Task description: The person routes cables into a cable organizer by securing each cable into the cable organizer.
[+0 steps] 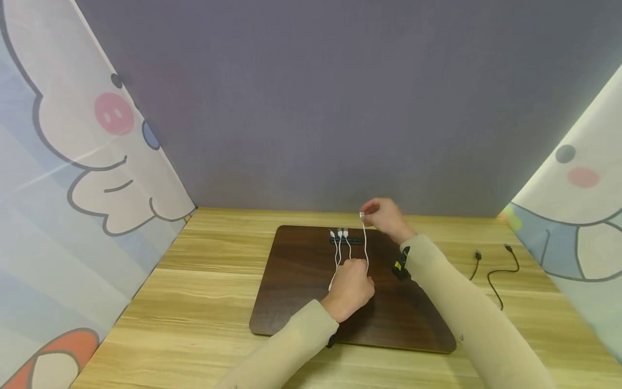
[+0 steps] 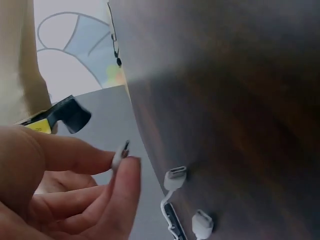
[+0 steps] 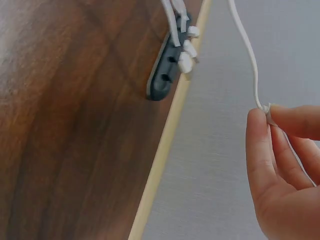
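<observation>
My left hand (image 1: 351, 289) is low over the dark brown board (image 1: 301, 292). Between its thumb and finger it pinches a small white cable connector (image 2: 120, 156). From there a white cable (image 1: 366, 248) runs up to my right hand (image 1: 386, 219), raised at the board's far edge. The right thumb and fingertips pinch the cable's other end, a white plug (image 1: 362, 215). Beside that hand, a dark cable clip (image 3: 160, 85) sits near the board's edge, white cables in some slots and others bare. Two white USB-C connectors (image 2: 175, 177) of those cables show over the board.
The board lies on a light wood-grain table (image 1: 194, 302). Two black cables (image 1: 491, 275) lie on the table at the right. Behind stands a grey panel (image 1: 311, 108), with cartoon-printed walls (image 1: 97, 162) at both sides.
</observation>
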`<action>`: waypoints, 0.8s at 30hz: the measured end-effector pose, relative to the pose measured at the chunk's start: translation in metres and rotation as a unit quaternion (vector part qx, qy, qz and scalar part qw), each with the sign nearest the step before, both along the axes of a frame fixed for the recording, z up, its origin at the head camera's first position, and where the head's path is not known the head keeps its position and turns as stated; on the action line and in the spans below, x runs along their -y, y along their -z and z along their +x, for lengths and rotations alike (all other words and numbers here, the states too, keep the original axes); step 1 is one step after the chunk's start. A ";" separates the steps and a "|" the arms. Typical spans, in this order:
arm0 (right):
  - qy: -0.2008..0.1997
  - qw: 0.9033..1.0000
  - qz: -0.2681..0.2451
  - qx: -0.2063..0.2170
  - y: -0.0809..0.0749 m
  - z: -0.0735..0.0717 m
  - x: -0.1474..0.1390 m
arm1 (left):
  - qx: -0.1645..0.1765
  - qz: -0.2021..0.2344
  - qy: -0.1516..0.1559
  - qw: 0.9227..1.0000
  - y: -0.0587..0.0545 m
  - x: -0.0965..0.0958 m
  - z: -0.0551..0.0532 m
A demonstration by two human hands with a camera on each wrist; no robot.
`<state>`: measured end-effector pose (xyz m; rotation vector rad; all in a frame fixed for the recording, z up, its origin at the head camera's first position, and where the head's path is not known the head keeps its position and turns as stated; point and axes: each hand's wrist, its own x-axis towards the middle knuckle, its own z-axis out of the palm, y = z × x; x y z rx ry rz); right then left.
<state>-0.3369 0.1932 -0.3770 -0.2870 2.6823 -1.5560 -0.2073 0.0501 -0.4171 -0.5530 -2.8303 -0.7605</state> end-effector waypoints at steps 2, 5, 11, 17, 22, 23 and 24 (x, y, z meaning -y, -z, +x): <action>-0.005 1.000 0.005 0.005 0.004 -0.001 0.002 | 0.009 -0.013 -0.004 1.000 0.001 -0.001 -0.001; -0.011 1.000 0.011 0.007 0.010 -0.004 0.005 | 0.021 -0.021 -0.007 1.000 0.001 0.000 -0.002; -0.010 1.000 0.016 0.005 0.021 -0.008 0.011 | 0.012 -0.056 -0.006 0.998 0.000 0.001 0.000; -0.014 1.000 0.012 0.015 0.033 -0.015 0.017 | -0.022 -0.111 -0.019 0.993 -0.001 0.000 0.003; -0.006 0.999 0.028 0.028 0.038 -0.017 0.020 | -0.034 -0.137 -0.024 0.990 -0.001 -0.001 0.003; -0.005 0.999 0.031 0.030 0.039 -0.017 0.020 | -0.032 -0.140 -0.023 0.989 -0.001 -0.001 0.003; -0.005 0.999 0.034 0.031 0.039 -0.017 0.021 | -0.031 -0.141 -0.023 0.989 -0.001 -0.001 0.003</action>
